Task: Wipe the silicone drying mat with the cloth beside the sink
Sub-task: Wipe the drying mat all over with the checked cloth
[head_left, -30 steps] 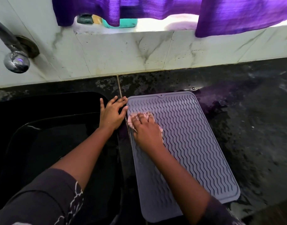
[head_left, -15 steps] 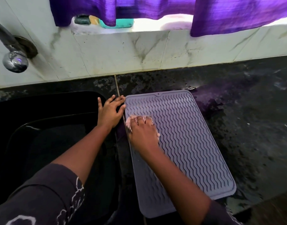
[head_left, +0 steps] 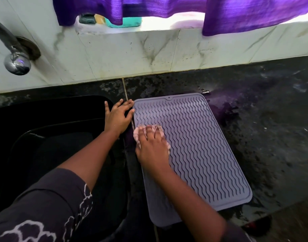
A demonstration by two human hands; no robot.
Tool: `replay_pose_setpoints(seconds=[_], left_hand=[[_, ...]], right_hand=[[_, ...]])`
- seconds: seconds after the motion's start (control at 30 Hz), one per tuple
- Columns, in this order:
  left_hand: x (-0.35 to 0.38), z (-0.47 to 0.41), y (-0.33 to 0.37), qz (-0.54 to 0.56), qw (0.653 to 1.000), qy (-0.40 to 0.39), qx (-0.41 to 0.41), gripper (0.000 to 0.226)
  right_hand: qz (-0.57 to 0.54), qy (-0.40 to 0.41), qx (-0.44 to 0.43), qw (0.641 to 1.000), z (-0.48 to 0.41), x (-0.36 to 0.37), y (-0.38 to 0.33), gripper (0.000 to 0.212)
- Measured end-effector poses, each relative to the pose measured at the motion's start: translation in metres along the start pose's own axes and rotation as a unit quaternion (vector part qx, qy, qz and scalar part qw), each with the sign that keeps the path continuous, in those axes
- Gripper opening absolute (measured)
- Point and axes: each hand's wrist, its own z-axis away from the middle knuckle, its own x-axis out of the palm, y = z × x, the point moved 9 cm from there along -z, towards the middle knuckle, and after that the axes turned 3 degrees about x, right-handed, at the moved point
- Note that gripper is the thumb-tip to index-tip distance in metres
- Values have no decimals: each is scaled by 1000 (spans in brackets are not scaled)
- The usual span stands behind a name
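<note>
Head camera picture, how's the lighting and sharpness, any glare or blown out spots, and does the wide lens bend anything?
Head view: the window strip behind the purple curtain is blown out white; the black sink is nearly featureless shadow; the wet countertop reflects purple; the mat ridges are sharp; the wall edge bows from lens distortion.

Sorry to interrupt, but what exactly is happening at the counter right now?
A person is wiping a grey silicone drying mat that lies on the dark countertop beside the black sink. The right hand presses a pink cloth flat against the mat near its left edge. The left hand rests spread at the mat's far left corner, apparently steadying it. A tap hangs over the sink.
</note>
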Motion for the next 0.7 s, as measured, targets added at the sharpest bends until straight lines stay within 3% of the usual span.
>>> replay_pose_setpoints(seconds=[0.13, 0.27, 0.43, 0.6, 0.7], left_hand=[[2, 2, 2, -1, 1000, -17, -6, 43], [4, 4, 9, -42, 996, -80, 5, 53], [19, 27, 13, -75, 985, -152, 13, 55], [22, 28, 13, -87, 983, -162, 7, 54], [18, 32, 17, -86, 985, -147, 7, 55]], right_hand=[[-2, -35, 2, 999, 67, 3, 0, 60], [-63, 41, 13, 997, 27, -20, 11, 47], [15, 6, -1, 1000, 2, 4, 5, 60], [20, 1, -24, 999, 88, 2, 4, 64], [-19, 16, -30, 999, 100, -5, 8, 53]])
